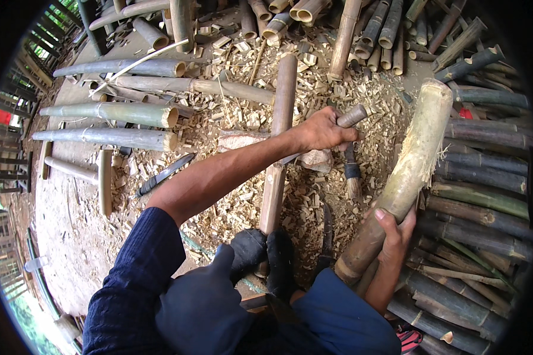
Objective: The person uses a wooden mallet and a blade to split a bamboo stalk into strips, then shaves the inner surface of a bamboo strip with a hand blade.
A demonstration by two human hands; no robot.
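My left hand (327,130) is closed round a round wooden handle (353,116), above the wood chips. A short piece of grey blade shows below my wrist, but most of that tool is hidden. My right hand (392,236) grips a thick bamboo pole (417,142) from its right side, thumb on top. The pole leans up and away to the right; its upper part is pale and shaved, with frayed fibres at the edge, while its lower end is brown. Under my left forearm runs a long wooden bar (273,201), its near end between my dark-covered feet (247,251).
Left of my arm lies a knife (167,174) with a dark handle. Another dark blade (327,234) lies between my legs. A black-wrapped tool (352,171) rests on the chips. Stacked bamboo (485,160) lines the right; cut poles (112,112) lie at left.
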